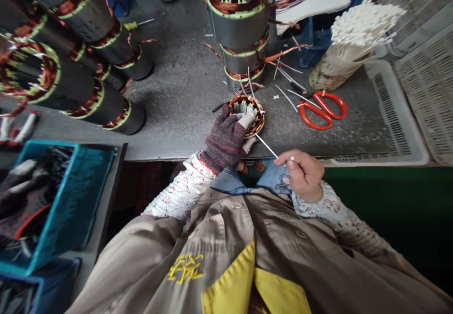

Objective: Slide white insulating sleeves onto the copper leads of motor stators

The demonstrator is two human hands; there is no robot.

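My left hand [226,137], in a dark knitted glove with pale fingertips, rests on a small motor stator [261,124] with copper windings and a light green rim. Its fingers curl over the near side into the bore, gripping the ring. From the stator's near right edge a thin white cable tie [266,146] runs straight to my bare right hand [304,172]. That hand pinches the tie between thumb and fingers, and a small white end shows by the thumb. More white tie ends stick up from the far side of the stator.
Stacked stators [240,30] stand just beyond my hands, with more stacks [116,111] at the left. Red-handled scissors [322,111] lie among white offcuts. A jar of white ties [339,61] and a white plastic basket [406,115] are at the right; a teal bin [88,200] is at the left.
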